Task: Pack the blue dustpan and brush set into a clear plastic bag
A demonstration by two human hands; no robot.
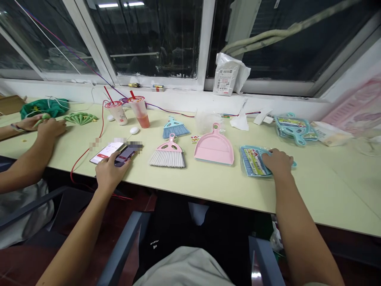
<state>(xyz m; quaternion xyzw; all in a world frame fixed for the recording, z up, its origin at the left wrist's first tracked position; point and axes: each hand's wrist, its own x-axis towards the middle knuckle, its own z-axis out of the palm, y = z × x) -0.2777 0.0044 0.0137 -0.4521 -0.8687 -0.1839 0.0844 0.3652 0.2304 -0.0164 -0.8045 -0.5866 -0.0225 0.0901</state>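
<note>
My left hand [110, 173] rests with thumb and fingers apart at the near edge of a dark-screened phone [127, 153], touching it. A second phone [106, 154] with a lit white screen lies just left of it. On the right, my right hand [279, 162] is closed round the handle end of a wrapped blue dustpan and brush set [255, 161], which lies on the table. Between my hands are a pink hand brush [168, 154] with white bristles and a pink dustpan [214, 147] with a blue edge under it. Behind them is a blue hand brush [174, 128].
Another wrapped blue set [294, 128] lies at the back right. Two drink cups with red straws, one holding red drink [143, 119], stand at the back left. A red cable [80, 158] hangs over the front edge. A co-worker's hands [44, 122] hold something green at far left.
</note>
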